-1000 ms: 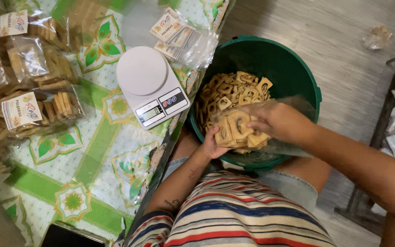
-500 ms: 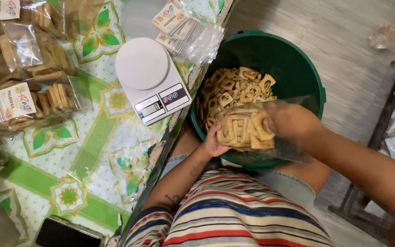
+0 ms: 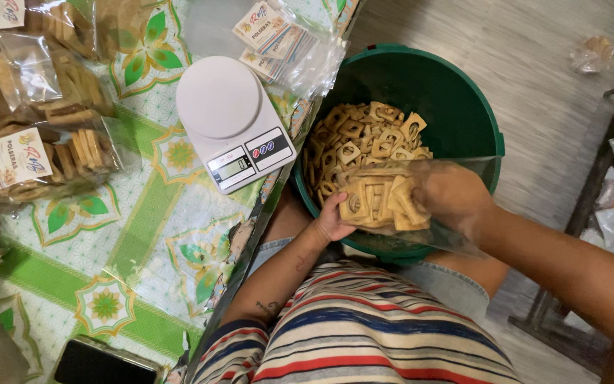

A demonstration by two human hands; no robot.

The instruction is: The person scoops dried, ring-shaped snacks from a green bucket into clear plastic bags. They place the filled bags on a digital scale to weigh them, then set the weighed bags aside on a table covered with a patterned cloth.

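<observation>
A person seated at a table's edge packed square crackers into a clear bag over a green bucket.

Low in the frame lay a striped shirt, and just above it the left hand point(image 3: 332, 222) cupped the underside of a clear plastic bag point(image 3: 421, 206), fingers curled around its bottom corner to bear the weight. The right hand point(image 3: 453, 199), centre-right, sat inside the bag's mouth; its fingers seemed closed on a stack of square crackers point(image 3: 381, 203), though plastic blurred them. The bag hung over the green bucket point(image 3: 481, 124) of loose crackers, so spills would drop back. Left of it stood a white kitchen scale point(image 3: 232, 121) on a patterned tablecloth point(image 3: 143, 235), with filled packets point(image 3: 44, 153) at far left.
</observation>
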